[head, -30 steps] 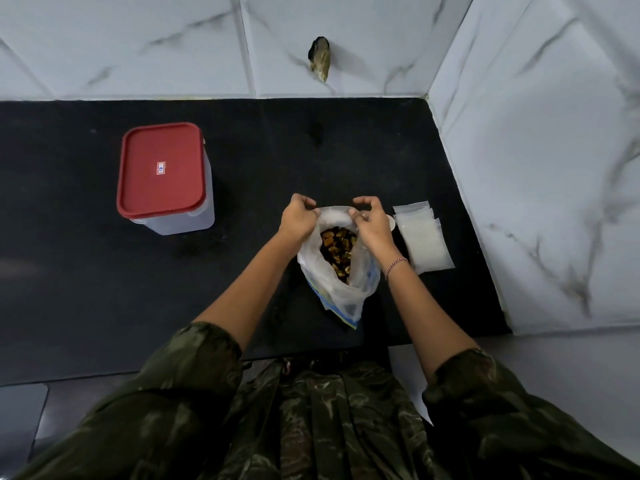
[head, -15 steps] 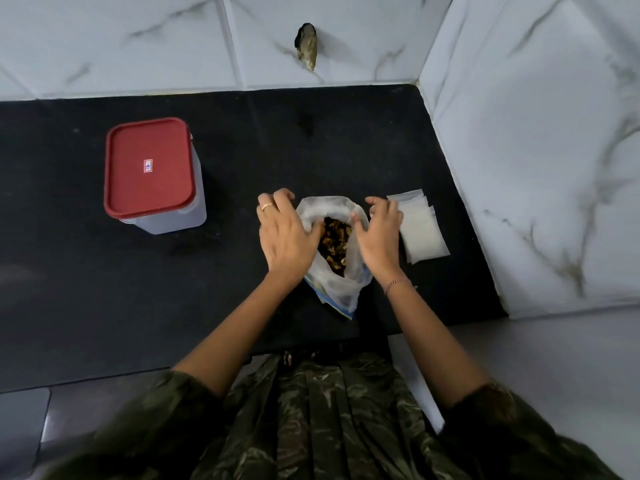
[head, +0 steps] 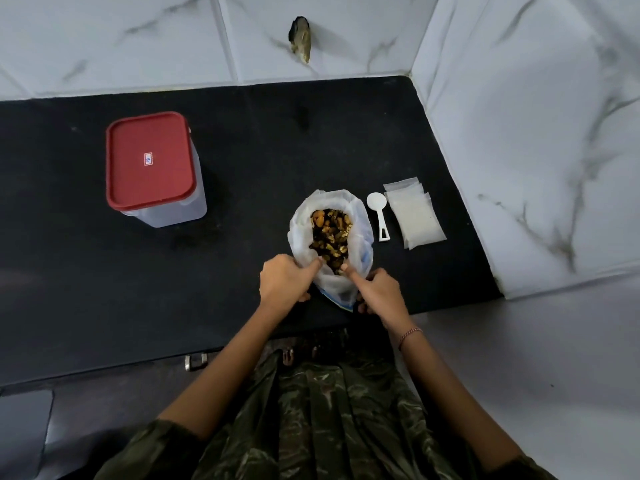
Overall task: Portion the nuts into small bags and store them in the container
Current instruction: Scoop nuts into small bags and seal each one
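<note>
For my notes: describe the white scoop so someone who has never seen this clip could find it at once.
Go to the right end of the black countertop, by the tiled wall. An open bag of nuts stands there, a stack of small flat bags to its right. The white scoop lies between them: the only rigid item, round bowl away from the person.

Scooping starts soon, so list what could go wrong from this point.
1. The nut bag stands wide open near the front edge of the counter, propped only by the left hand and right hand gripping its near rim; letting go may let it slump and spill nuts.
2. The scoop and small bags lie to its right, so reaching means freeing one hand.
3. The container sits far left with its red lid on; opening it likely needs both hands.
</note>
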Available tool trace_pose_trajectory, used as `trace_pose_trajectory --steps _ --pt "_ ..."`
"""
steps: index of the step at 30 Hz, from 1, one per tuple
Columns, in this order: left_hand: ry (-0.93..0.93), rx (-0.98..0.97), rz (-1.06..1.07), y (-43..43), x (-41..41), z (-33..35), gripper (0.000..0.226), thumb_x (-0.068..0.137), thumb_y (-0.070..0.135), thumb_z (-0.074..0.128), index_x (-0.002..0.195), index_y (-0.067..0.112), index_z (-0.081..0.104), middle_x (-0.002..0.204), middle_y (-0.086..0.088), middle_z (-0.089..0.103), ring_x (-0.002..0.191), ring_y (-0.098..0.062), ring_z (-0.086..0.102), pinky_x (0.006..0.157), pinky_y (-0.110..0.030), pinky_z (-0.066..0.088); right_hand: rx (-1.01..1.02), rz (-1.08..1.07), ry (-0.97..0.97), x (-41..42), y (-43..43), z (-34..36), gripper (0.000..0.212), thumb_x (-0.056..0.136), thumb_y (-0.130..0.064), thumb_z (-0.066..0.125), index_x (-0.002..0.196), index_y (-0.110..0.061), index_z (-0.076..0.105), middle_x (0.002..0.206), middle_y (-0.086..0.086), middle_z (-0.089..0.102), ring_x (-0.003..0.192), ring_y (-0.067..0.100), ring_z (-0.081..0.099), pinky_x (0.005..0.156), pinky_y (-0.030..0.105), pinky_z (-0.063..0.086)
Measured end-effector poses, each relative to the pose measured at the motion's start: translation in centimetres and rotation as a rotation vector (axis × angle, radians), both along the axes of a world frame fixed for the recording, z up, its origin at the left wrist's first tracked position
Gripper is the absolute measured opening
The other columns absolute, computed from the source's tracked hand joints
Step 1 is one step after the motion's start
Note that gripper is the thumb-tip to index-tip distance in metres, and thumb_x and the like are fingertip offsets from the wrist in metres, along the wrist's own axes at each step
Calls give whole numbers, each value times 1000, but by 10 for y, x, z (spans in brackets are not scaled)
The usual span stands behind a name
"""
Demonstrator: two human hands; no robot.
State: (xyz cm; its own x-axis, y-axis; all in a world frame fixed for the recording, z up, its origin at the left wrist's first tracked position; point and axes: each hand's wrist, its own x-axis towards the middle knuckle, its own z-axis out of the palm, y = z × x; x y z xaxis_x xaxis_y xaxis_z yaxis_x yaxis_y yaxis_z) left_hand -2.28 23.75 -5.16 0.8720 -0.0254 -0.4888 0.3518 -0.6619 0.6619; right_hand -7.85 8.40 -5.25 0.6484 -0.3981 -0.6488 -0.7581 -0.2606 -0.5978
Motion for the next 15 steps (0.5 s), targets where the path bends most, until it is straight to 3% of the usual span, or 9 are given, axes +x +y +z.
trace_pose_trajectory --steps 3,6,9,12,15 --pt "234 -266 222 -2 1 -3 30 88 26 68 81 -3 67 75 -17 71 63 -29 71 66 -41 61 225 -168 -38 -2 3 -5 48 79 -43 72 98 -1 60 89 17 68 62 21 70 50 25 54" --pt "342 -431 371 -6 2 -1 10 91 8 61 88 -2 61 85 -18 68 68 -26 68 61 -37 60 340 -289 -89 -3 8 -6 30 87 -21 68 103 3 60 91 19 67 63 20 68 50 23 55" --pt "431 -556 527 -10 -3 2 8 94 0 53 87 3 55 82 -13 63 70 -23 64 65 -37 57 452 -419 -108 -2 9 -3 16 91 -11 60 103 0 61 99 19 65 75 21 65 53 25 57" --pt "490 -679 664 -11 -5 2 9 97 -1 46 102 -2 53 85 -14 61 74 -25 62 67 -38 54 650 -557 -88 1 8 -1 12 93 -7 55 103 -3 60 93 11 64 81 19 61 75 39 58" --pt "506 -773 746 -13 -3 0 25 99 1 40 123 -2 48 89 -16 59 76 -26 60 65 -37 50 793 -705 -80 8 10 2 14 96 -5 48 105 -6 58 95 8 60 89 20 57 98 54 42"
